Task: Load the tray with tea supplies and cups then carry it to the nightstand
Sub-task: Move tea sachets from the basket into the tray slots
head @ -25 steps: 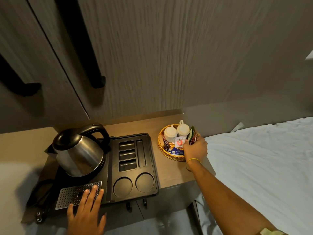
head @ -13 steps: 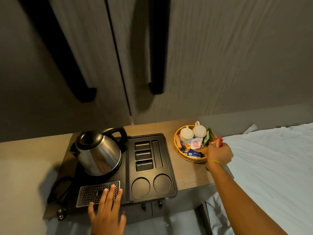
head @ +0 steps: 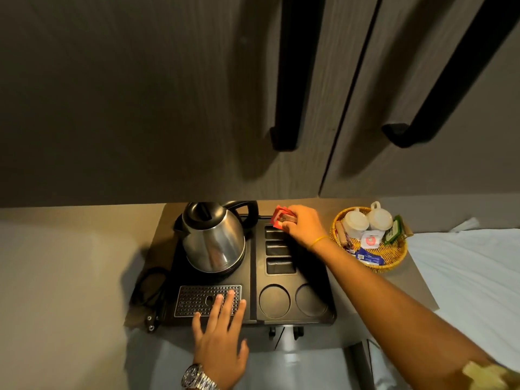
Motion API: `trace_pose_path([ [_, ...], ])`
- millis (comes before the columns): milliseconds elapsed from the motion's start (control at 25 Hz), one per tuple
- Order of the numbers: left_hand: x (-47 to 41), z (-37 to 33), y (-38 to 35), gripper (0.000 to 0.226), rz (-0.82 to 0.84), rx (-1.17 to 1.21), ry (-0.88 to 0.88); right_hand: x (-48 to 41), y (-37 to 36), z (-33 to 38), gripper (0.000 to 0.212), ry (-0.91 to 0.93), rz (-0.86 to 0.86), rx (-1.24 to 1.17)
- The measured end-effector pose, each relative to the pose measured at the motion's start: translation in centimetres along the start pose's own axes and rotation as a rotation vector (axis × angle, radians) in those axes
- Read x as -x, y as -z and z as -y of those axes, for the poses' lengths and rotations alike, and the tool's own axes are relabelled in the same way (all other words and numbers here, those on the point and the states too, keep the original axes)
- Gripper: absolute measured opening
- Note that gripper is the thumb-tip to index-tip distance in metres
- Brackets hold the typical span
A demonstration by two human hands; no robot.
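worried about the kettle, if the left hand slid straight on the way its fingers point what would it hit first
Probably the kettle. The left hand lies flat with fingers on the metal grate, pointing away from the person; beyond the grate the kettle stands in that line, though depth is hard to judge.

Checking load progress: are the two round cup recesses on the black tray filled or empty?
Empty. Both round recesses on the black plastic tray show bare; the two white cups sit in the woven basket.

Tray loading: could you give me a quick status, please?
Right hand holds red packets over tray slots. Left hand flat on grille. Cups in basket. Nothing blocking.
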State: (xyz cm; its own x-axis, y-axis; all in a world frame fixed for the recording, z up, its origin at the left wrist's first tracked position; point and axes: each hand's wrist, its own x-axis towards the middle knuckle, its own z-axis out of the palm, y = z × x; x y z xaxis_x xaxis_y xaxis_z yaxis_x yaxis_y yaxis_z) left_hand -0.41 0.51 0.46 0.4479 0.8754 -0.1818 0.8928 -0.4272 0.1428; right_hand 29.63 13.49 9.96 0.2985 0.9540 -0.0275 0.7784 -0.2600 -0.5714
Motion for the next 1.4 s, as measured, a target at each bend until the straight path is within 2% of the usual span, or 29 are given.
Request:
trace_pose_path([
  [120,-0.1,0.3,-0.1,0.106,0.032,-0.020,0.012,-3.7,-1.9,0.4,0.029,0.065,0.228,0.333],
  [200,-0.1,0.4,0.0,0.108,0.045,-0.026,0.007,-4.2,-2.9,0.3,0.035,0.082,0.364,0.374],
  [320,-0.1,0.4,0.0,0.110,0.060,-0.030,-0.011,-4.4,-3.5,-0.2,0.038,0.105,0.388,0.308],
  [480,-0.1,0.3,0.2,0.113,0.067,-0.028,-0.017,-4.4,-2.9,-0.5,0.043,0.165,0.374,0.356],
  [560,-0.2,0.5,0.2,0.116,0.063,-0.025,-0.024,-4.2,-2.5,-0.4,0.052,0.155,0.327,0.335],
  [640,-0.6,0.7,-0.3,0.119,0.027,-0.029,-0.045,-3.6,-1.4,-0.9,0.051,0.116,0.258,0.321],
  [720,-1.2,1.0,-0.7,0.123,0.001,-0.026,-0.066,-2.2,0.7,-2.6,0.054,0.029,0.133,0.203],
  [800,-1.8,1.0,-0.8,0.128,0.015,-0.011,-0.083,-0.5,4.1,-5.8,0.059,-0.096,-0.093,0.093],
  [880,-2.5,0.8,-1.3,0.128,0.042,0.025,-0.091,1.6,8.4,-11.0,0.050,-0.314,-0.359,0.083],
  [960,-2.6,1.1,-2.2,0.117,0.013,0.022,-0.115,4.0,11.3,-15.5,0.036,-0.498,-0.556,0.070],
  [1000,-2.2,1.3,-2.6,0.102,-0.036,-0.025,-0.136,5.2,12.0,-17.0,0.032,-0.549,-0.576,0.093],
  [1080,-1.5,1.9,-3.4,0.076,-0.232,-0.157,-0.175,6.5,11.3,-18.5,0.035,-0.607,-0.510,0.138],
  [1120,-1.6,2.1,-3.9,0.073,-0.301,-0.178,-0.201,6.7,10.6,-18.8,0.039,-0.623,-0.482,0.142],
  [1280,-2.0,2.4,-3.9,0.067,-0.409,-0.263,-0.267,5.7,8.9,-18.5,0.052,-0.646,-0.476,0.142],
  [1400,-2.7,2.6,-3.6,0.064,-0.453,-0.316,-0.334,5.2,8.7,-18.6,0.040,-0.646,-0.467,0.154],
])
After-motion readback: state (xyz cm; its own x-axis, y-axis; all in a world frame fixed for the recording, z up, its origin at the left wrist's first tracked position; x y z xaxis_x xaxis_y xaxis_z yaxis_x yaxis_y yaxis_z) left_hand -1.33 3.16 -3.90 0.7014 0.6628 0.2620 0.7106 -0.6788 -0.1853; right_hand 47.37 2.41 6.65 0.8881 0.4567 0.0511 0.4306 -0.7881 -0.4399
